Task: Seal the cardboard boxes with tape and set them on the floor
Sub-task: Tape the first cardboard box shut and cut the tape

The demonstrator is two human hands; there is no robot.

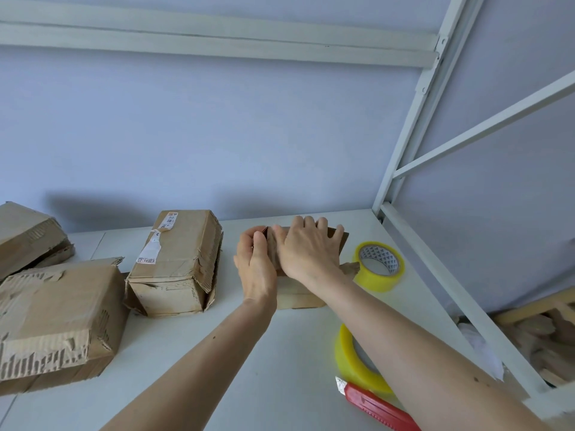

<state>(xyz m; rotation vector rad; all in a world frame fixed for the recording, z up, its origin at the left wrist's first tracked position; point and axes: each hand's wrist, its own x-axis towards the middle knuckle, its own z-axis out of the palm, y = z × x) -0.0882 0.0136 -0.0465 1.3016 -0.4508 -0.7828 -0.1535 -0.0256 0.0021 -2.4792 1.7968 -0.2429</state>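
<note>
Box in hand: a small cardboard box (298,293) sits on the white counter (249,368), at mid-right, directly under both hands.
Right hand: the right hand (308,250) lies flat across the top flaps, fingers (311,222) straight and slightly spread, pressing down; nothing is pinched.
Left hand: the left hand (256,265) stands at the box's left side, its fingers curled against the flap edge there, gripping it.
Key relation: the box's long axis seems to run away from the person, toward the wall; the seam is hidden under the right palm.
Tape: one yellow tape roll (379,265) lies just beside the box on its right, a second roll (354,359) nearer the person, partly behind the right forearm. The right hand is the nearer to both.
Cutter: a red utility knife (373,402) lies by the near roll.
Other boxes: three worn boxes (174,262) wait to the left, well apart from the hands.
Judgement: flaps are being closed; taping is not yet begun.
</note>
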